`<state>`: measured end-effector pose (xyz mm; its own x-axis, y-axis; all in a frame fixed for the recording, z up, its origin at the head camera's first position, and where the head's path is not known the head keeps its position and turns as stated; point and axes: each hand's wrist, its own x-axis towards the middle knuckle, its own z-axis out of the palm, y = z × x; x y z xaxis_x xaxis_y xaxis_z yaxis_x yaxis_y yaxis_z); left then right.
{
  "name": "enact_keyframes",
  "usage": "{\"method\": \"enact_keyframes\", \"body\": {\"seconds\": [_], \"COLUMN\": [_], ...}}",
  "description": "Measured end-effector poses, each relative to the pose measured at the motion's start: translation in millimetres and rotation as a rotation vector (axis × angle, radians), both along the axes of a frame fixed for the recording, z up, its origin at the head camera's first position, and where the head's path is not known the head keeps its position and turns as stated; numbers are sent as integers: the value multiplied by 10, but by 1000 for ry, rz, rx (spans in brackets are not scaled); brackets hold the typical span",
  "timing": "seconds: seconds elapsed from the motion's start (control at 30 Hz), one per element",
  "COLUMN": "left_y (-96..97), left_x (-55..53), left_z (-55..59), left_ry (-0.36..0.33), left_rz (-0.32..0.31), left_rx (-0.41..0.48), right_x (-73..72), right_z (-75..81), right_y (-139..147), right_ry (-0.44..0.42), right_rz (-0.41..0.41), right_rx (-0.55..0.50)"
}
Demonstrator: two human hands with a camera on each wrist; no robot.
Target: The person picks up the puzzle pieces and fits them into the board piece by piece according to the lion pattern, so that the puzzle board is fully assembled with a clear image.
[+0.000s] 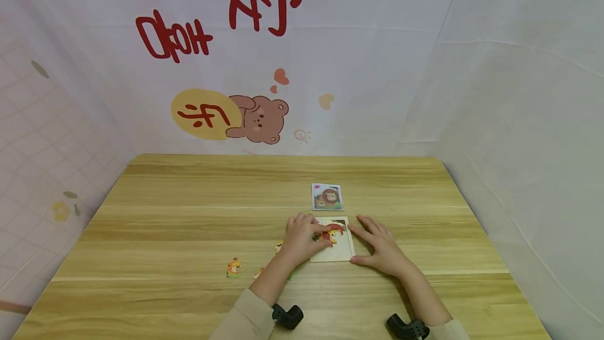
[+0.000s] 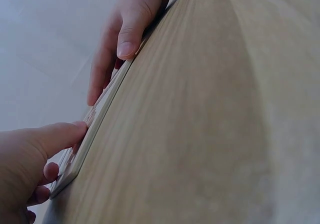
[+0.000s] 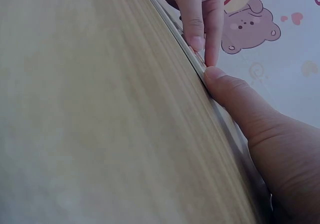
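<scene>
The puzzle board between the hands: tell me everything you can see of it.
The puzzle board is thin, flat, roughly square and cream-coloured, with a slim rim; it looks like pale wood. Colourful pieces, mostly red and yellow, fill part of its upper area; its lower area shows bare. It lies flat on the table. The left hand reaches over its left side, thumb and index finger on it; the right hand touches its right edge.
</scene>
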<state>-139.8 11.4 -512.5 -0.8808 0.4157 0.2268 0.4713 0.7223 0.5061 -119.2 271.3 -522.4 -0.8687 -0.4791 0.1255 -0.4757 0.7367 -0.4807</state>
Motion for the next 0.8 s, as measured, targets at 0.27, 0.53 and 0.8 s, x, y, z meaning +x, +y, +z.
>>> {"method": "enact_keyframes", "body": {"seconds": [0.27, 0.53, 0.8], "left_y": [-52, -253, -551], "left_x": [38, 97, 171], "left_z": [32, 44, 80], "left_ry": [8, -17, -28], "left_rz": [-16, -31, -56], "left_rx": [54, 166, 225], "right_x": [2, 5, 5], "right_z": [2, -17, -13], "right_y": [-6, 4, 1], "right_ry": [9, 24, 53], "right_rz": [4, 4, 8], "right_rx": [-8, -11, -24]}}
